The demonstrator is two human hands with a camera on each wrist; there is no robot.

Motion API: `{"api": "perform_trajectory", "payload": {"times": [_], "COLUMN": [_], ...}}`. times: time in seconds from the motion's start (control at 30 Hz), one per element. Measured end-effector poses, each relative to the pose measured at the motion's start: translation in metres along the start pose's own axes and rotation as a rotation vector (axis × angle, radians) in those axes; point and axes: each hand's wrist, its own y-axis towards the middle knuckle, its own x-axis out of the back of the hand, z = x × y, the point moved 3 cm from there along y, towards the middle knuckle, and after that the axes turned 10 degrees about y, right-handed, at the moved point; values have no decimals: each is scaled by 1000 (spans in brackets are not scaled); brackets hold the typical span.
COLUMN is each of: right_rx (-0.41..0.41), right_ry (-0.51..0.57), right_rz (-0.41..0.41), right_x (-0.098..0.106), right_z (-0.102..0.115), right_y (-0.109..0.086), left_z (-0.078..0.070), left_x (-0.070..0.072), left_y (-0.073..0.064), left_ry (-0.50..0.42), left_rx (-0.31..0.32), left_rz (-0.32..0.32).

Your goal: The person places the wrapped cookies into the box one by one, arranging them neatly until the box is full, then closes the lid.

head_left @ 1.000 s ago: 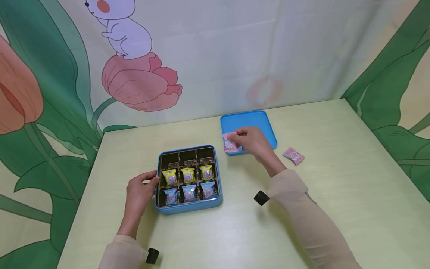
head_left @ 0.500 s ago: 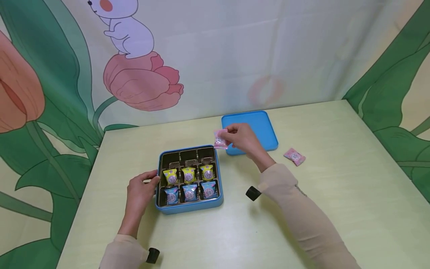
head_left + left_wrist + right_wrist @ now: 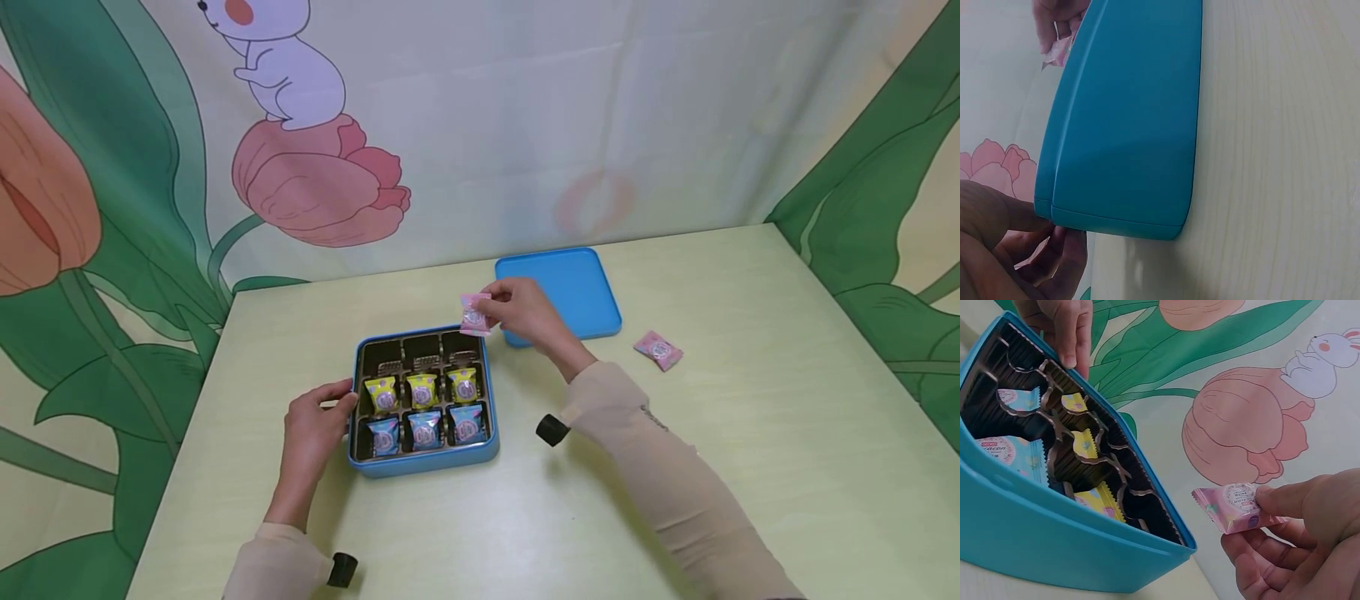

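Flower-printed cloth (image 3: pixel 487 125) stands behind a pale table (image 3: pixel 637 508). Near the box's (image 3: pixel 431 464) far right corner, apart from it in the right wrist view, the right hand (image 3: pixel 521 312) holds a pink packet (image 3: pixel 472 317) off the table, fingers and thumb pinching its edge. The left hand (image 3: pixel 315 429) holds the box's left side with bent fingers. If that pinch slackened, the slick wrapper could slip and land behind the box. A low pass over the rim might knock the corner, and a weak left hold would let the box slide. A careless sleeve might brush the lid (image 3: pixel 573 287) or the other packet (image 3: pixel 658 351) to its right.

Box walls hide how deep the yellow packets (image 3: pixel 423 390) and blue packets (image 3: pixel 425 430) sit. Whether any left fingertip hooks inside the rim cannot be told; both forearms are cut off.
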Motion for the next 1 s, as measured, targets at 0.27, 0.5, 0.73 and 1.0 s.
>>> {"api": "perform_trajectory", "payload": {"times": [0.27, 0.5, 0.73, 1.0], "right_rx": [58, 78, 93, 87], "right_ry": [-84, -150, -138, -156], "right_rz": [8, 37, 100, 120], "right_x": [-11, -18, -23, -27], "right_z": [-4, -10, -16, -19], "right_y": [2, 5, 8, 8], "left_z": [0, 0, -1, -3], "left_x": [-1, 0, 0, -1], "left_y": [1, -1, -1, 0], "left_ry": [-4, -5, -2, 10], "left_rx": [9, -4, -1, 8], "left_rz": [0, -2, 2, 1]}}
